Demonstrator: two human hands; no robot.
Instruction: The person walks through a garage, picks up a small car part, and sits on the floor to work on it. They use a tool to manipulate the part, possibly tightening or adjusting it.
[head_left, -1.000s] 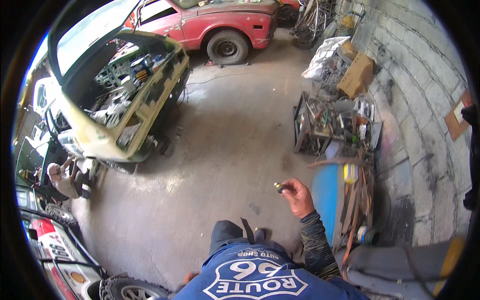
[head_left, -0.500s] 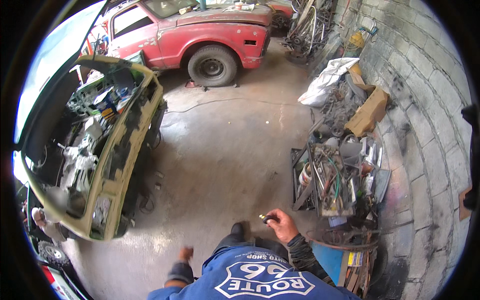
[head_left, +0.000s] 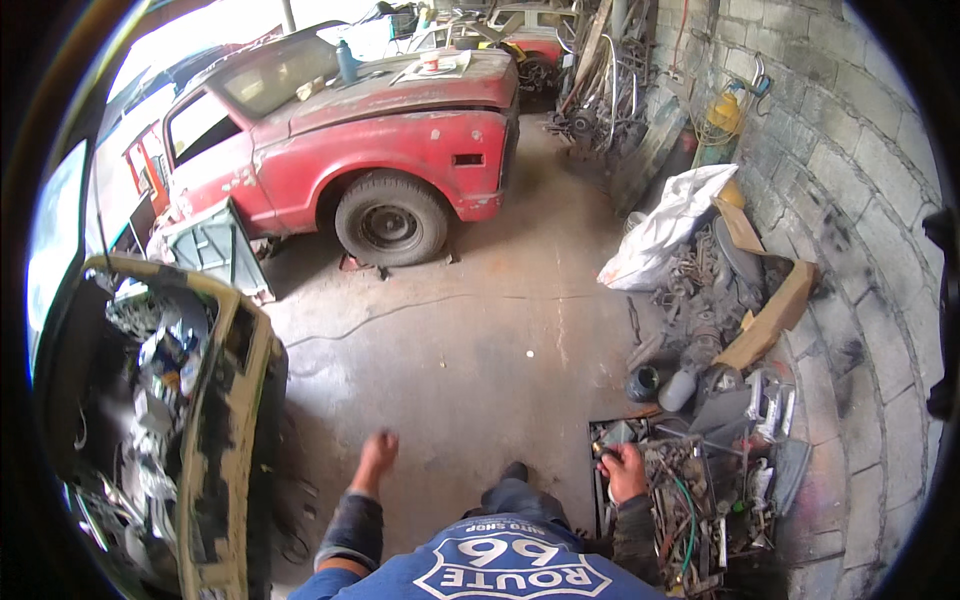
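My right hand (head_left: pixel 626 474) is closed around a small dark thing with a brass-coloured tip (head_left: pixel 604 453); its kind is too small to make out. The hand is in the air, over the left side of a dark crate of metal parts and tools (head_left: pixel 597 500). My left hand (head_left: pixel 376 458) hangs over the concrete floor with its fingers curled in, and nothing shows in it. Among the crate's jumble a thin green hose (head_left: pixel 690 515) stands out.
A red pickup (head_left: pixel 400 150) stands ahead. On the left is a partly sanded vehicle front with an open hood (head_left: pixel 240 400). Along the block wall (head_left: pixel 850 250) at right lie a white sack (head_left: pixel 665 235), torn cardboard (head_left: pixel 775 315) and metal parts. A cable (head_left: pixel 400 315) crosses the floor.
I have moved forward, and the pickup and the crate appear closer. My right hand now lies over the crate, still holding the small thing. My left hand has swung forward.
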